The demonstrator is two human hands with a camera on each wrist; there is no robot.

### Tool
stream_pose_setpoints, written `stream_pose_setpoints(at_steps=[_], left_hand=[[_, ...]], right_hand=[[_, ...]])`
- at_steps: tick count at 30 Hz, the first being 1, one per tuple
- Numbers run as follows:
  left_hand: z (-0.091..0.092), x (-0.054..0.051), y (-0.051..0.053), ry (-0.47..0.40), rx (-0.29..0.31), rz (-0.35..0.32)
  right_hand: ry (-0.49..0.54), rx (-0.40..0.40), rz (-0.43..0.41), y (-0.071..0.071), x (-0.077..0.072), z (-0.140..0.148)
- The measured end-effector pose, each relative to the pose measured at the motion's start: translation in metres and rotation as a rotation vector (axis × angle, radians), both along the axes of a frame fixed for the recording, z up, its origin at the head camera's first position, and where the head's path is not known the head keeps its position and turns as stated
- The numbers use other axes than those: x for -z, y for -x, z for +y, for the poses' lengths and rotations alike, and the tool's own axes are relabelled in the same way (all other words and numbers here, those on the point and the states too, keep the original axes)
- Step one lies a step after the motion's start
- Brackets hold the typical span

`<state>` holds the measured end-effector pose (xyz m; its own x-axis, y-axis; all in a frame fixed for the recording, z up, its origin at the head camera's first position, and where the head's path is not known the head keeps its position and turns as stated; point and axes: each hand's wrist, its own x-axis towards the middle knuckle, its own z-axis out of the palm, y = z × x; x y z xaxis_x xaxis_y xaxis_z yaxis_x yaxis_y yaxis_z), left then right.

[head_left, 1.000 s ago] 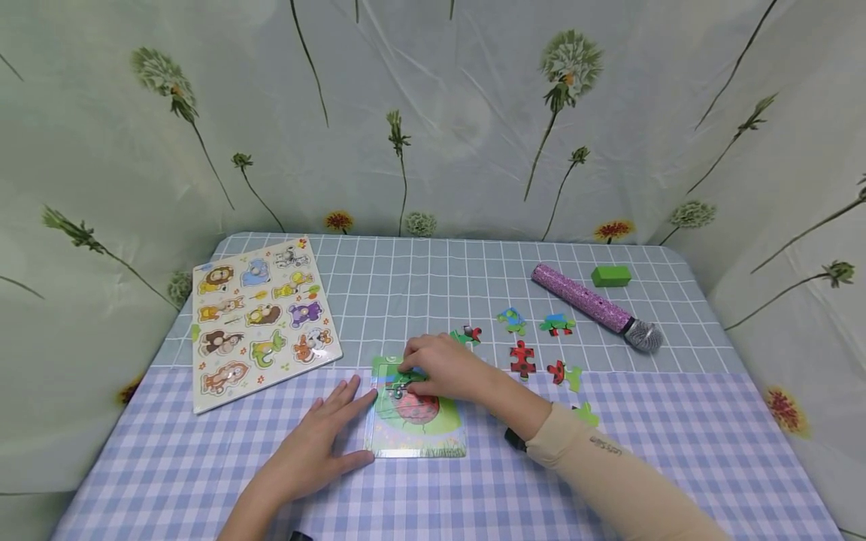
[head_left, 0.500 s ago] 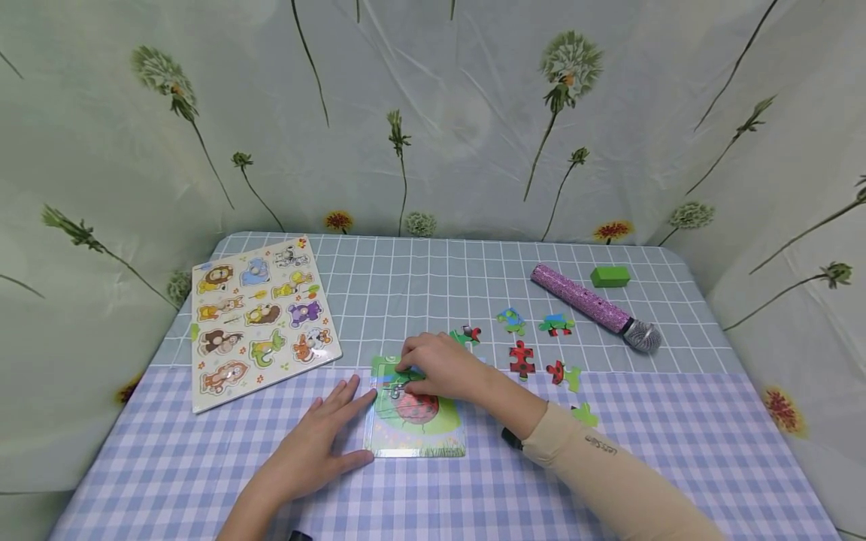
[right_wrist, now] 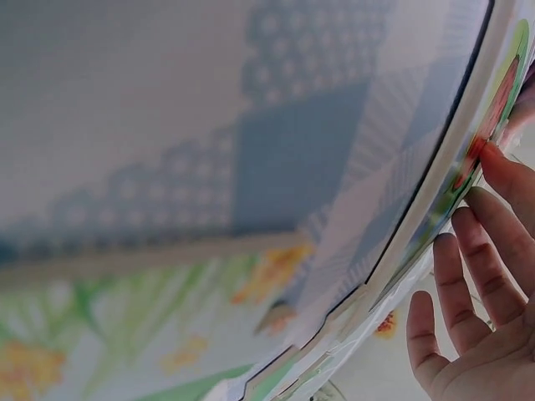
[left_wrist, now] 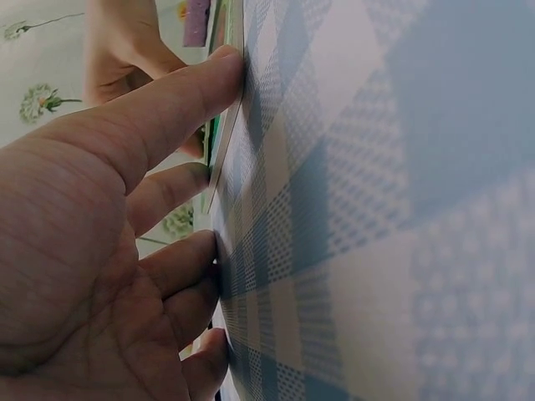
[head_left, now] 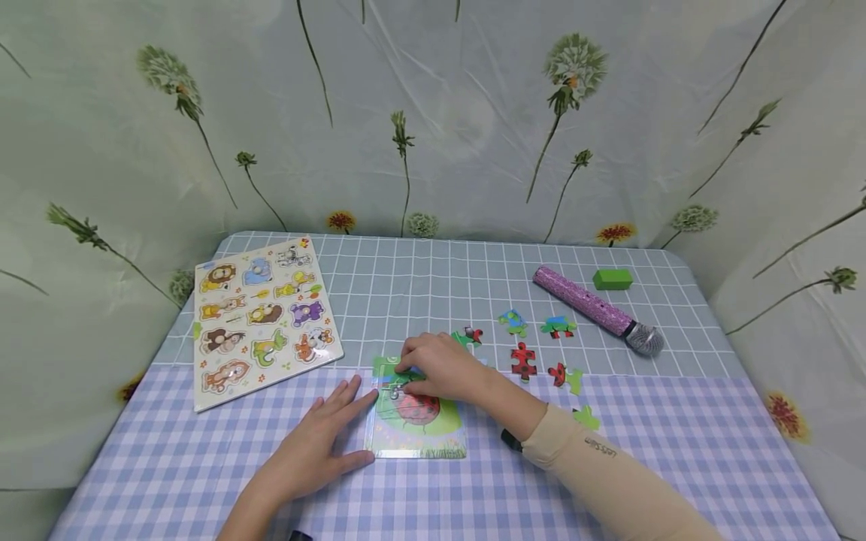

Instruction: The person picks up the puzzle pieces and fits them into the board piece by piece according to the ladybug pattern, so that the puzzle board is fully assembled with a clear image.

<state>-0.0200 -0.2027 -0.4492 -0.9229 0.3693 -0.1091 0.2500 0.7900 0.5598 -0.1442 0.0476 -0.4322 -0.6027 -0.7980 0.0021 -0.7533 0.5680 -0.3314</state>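
A puzzle board [head_left: 419, 439] with a ladybug picture lies flat on the checkered cloth in the head view. My left hand [head_left: 314, 447] rests at its left side, fingers spread. In the left wrist view, the left thumb [left_wrist: 188, 96] touches the board's edge. Over the upper part of the board, my right hand [head_left: 443, 367] pinches a green puzzle piece [head_left: 412, 378] between thumb and fingers, low against the board. The right hand partly covers that piece and the board's upper right corner. The right wrist view shows the right fingertips [right_wrist: 447, 246] close along the board's surface.
Several loose puzzle pieces, among them a red one [head_left: 523, 361] and a green one [head_left: 585, 418], lie right of the board. A pink glitter microphone [head_left: 588, 300] and a green block [head_left: 612, 279] lie behind them. An animal puzzle board [head_left: 267, 387] lies at left.
The right hand has shifted only very slightly with the puzzle piece between its fingers. The left hand stays in place, and the head view has moved a little.
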Motion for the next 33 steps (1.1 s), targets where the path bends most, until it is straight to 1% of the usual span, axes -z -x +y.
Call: stream_pose_setpoints(at_steps=[6, 14, 21, 29, 33], left_hand=[[0.0014, -0.0010, 0.0007, 0.008, 0.002, -0.002], [0.0008, -0.0028, 0.0011, 0.009, -0.002, 0.001], [0.0007, -0.0029, 0.0009, 0.021, 0.001, 0.001], [0.0004, -0.0017, 0.0010, 0.001, 0.006, 0.013], [-0.0006, 0.0007, -0.0007, -0.016, 0.007, 0.017]], right_hand=[[0.000, 0.004, 0.005, 0.0002, -0.0007, -0.0008], [-0.006, 0.003, 0.004, 0.0000, -0.0056, -0.0048], [-0.030, 0.019, -0.023, 0.0009, -0.0062, -0.0077], [-0.062, 0.021, -0.019, 0.0025, -0.0048, -0.0085], [-0.071, 0.012, -0.031, 0.0002, -0.0050, -0.0081]])
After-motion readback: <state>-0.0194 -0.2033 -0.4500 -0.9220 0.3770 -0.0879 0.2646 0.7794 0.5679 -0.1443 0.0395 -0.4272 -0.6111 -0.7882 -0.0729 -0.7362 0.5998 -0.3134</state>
